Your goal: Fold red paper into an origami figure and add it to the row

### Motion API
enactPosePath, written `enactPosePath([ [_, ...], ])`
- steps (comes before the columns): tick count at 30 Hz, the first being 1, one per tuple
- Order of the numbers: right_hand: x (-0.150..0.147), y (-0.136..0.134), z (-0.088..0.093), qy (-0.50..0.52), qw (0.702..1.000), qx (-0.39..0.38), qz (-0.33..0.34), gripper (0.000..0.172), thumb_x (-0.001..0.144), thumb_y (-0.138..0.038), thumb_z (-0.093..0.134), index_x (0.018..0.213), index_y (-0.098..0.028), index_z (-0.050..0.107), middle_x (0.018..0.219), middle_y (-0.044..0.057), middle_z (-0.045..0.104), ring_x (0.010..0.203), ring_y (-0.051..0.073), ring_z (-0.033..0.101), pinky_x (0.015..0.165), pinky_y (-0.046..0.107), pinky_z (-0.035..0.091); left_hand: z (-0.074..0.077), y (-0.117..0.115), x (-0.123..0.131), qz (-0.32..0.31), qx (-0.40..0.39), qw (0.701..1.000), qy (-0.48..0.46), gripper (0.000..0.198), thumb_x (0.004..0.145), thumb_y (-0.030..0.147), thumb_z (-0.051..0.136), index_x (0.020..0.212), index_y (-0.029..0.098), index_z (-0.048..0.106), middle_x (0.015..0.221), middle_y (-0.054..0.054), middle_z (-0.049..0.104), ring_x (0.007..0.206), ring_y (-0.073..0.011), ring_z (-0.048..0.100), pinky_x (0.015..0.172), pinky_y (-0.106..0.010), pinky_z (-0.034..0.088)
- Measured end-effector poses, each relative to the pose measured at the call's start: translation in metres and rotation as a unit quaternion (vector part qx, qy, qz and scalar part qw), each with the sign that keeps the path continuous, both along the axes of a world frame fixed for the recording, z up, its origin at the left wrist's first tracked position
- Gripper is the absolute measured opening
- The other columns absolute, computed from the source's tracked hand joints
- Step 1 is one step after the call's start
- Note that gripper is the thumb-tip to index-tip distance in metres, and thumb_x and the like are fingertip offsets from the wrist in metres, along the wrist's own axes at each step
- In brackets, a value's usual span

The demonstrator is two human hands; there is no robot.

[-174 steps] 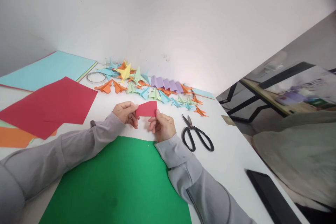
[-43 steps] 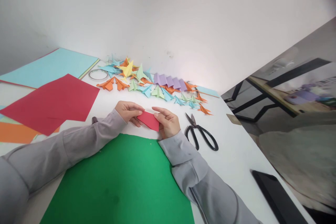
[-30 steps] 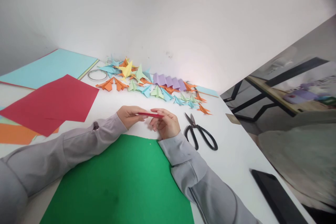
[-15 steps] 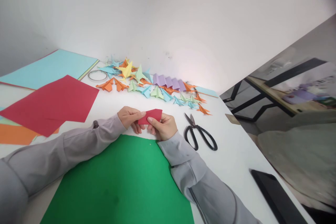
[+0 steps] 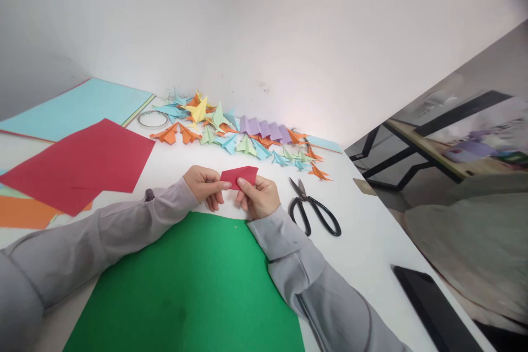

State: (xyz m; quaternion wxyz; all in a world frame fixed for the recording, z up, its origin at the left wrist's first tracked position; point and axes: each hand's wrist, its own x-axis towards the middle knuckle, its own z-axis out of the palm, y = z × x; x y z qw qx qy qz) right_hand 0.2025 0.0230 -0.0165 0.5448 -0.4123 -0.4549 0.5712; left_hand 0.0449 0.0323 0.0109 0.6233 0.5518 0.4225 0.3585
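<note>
A small folded piece of red paper is held up between my hands, just beyond the far edge of a green sheet. My right hand pinches it, thumb across its front face and fingers behind. At its lower left corner, my left hand grips with thumb and forefinger, the other fingers curled below. A pair of black-handled scissors lies with parted blades to the right of my right hand.
Folded paper shapes in several colours line the wall, beside a pleated purple strip. At left lie a large red sheet, a blue sheet, an orange sheet and a tape roll. A black phone-like slab rests near the right edge.
The red paper has shifted slightly up and right and tilted, its right end higher. My left thumb has moved down from its upper left part to the lower left corner.
</note>
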Motion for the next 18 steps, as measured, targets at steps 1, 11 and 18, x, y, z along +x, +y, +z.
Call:
enactPosePath([
  [1, 0.000, 0.000, 0.000, 0.009, 1.000, 0.007, 0.003, 0.022, 0.062, -0.036, 0.072, 0.060, -0.015, 0.063, 0.044, -0.001, 0.060, 0.027, 0.006, 0.044, 0.026, 0.017, 0.031, 0.000, 0.001, 0.000, 0.010, -0.002, 1.000, -0.005, 0.035, 0.057, 0.039, 0.073, 0.047, 0.010, 0.055, 0.039, -0.003, 0.057, 0.033, -0.0126, 0.054, 0.034, -0.021, 0.045],
  [11, -0.002, -0.001, 0.002, -0.016, 0.999, 0.047, 0.015, 0.026, 0.054, -0.027, 0.075, 0.078, -0.019, 0.068, 0.059, 0.000, 0.065, 0.042, 0.011, 0.052, 0.042, 0.026, 0.042, 0.001, 0.016, -0.005, 0.039, -0.092, 0.983, -0.155, 0.033, 0.057, 0.036, 0.071, 0.070, 0.009, 0.058, 0.048, -0.003, 0.059, 0.036, -0.0151, 0.055, 0.034, -0.029, 0.049],
  [18, 0.006, -0.001, 0.008, 0.060, 0.994, 0.037, 0.080, 0.051, 0.055, -0.048, 0.068, 0.099, -0.024, 0.063, 0.094, 0.005, 0.066, 0.082, 0.021, 0.061, 0.070, 0.034, 0.049, -0.002, 0.012, -0.006, 0.028, -0.052, 0.998, -0.032, 0.018, 0.055, 0.017, 0.055, 0.070, 0.010, 0.061, 0.032, 0.002, 0.051, 0.023, -0.0100, 0.041, 0.024, -0.018, 0.028],
])
